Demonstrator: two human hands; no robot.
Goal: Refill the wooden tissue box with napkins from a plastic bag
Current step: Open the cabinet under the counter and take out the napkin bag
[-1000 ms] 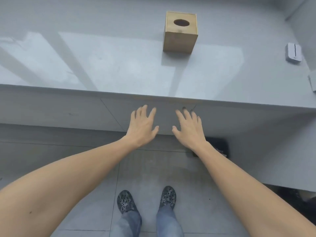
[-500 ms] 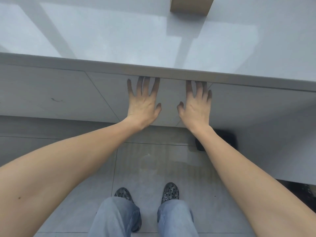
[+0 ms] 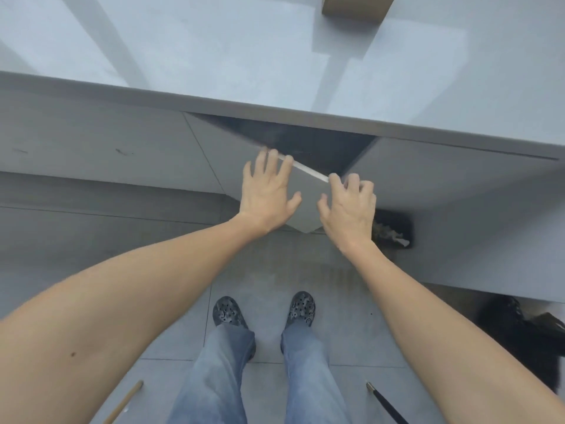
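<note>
Only the bottom of the wooden tissue box (image 3: pixel 354 7) shows, at the frame's top edge on the grey counter (image 3: pixel 275 71). No plastic bag or napkins are visible. Below the counter a grey cabinet door (image 3: pixel 305 206) stands partly swung out, hinged on its left, with a dark interior (image 3: pixel 308 142) behind it. My left hand (image 3: pixel 266 194) lies on the door's face with fingertips hooked over its top edge. My right hand (image 3: pixel 348 206) has its fingers curled around the door's top right corner.
The neighbouring cabinet door (image 3: pixel 458 179) on the right is closed. A black object (image 3: pixel 394 231) sits on the floor by the cabinet base, and another dark heap (image 3: pixel 519 338) lies at the right. Two thin sticks (image 3: pixel 122 402) (image 3: pixel 385 402) flank my feet on the tiled floor.
The cabinet door, closed half a second ago with both hands at its top edge, has swung out towards me. Both hands came back with it.
</note>
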